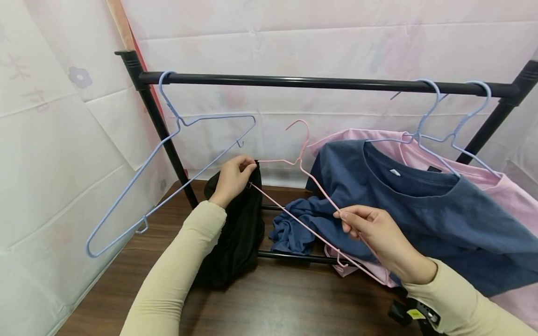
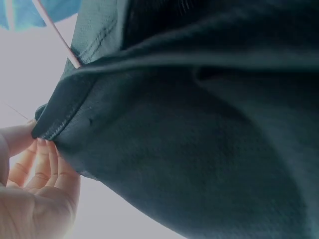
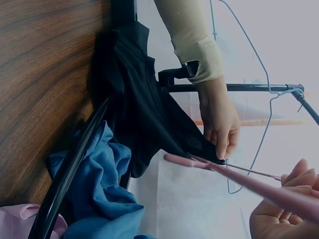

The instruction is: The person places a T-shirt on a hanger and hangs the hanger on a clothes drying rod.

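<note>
A black garment (image 1: 235, 238) hangs from my left hand (image 1: 229, 179), whose thumb and fingers pinch its upper edge. In the left wrist view the cloth (image 2: 174, 134) fills most of the picture, and a pink wire passes into it. The left end of a pink hanger (image 1: 303, 151) is hidden inside the garment. My right hand (image 1: 374, 231) pinches the hanger's right sloping arm between thumb and fingers. The hanger's hook points up, clear of the rail. In the right wrist view the hanger (image 3: 249, 181) runs from the right hand towards the black cloth.
A black rail (image 1: 269, 81) crosses above the hands. A bare blue hanger (image 1: 145, 165) hangs at its left. On the right, blue hangers carry a navy T-shirt (image 1: 420, 219) and a pink shirt (image 1: 521, 205). Below lie lower black bars (image 1: 290, 257) and a brown wooden surface (image 1: 294, 298).
</note>
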